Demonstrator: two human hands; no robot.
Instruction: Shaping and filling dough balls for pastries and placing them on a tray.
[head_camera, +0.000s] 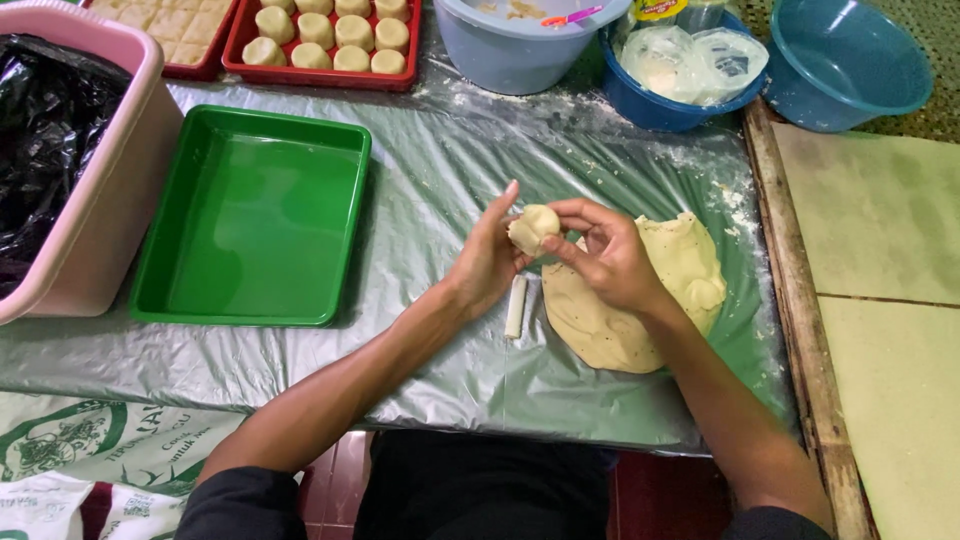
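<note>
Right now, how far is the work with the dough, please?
Done: a red tray at the back holds rows of shaped dough rounds. In hand: the left hand and right hand together hold one dough ball. Left: a big slab of dough lies on the plastic sheet, and the green tray holds nothing yet.
</note>
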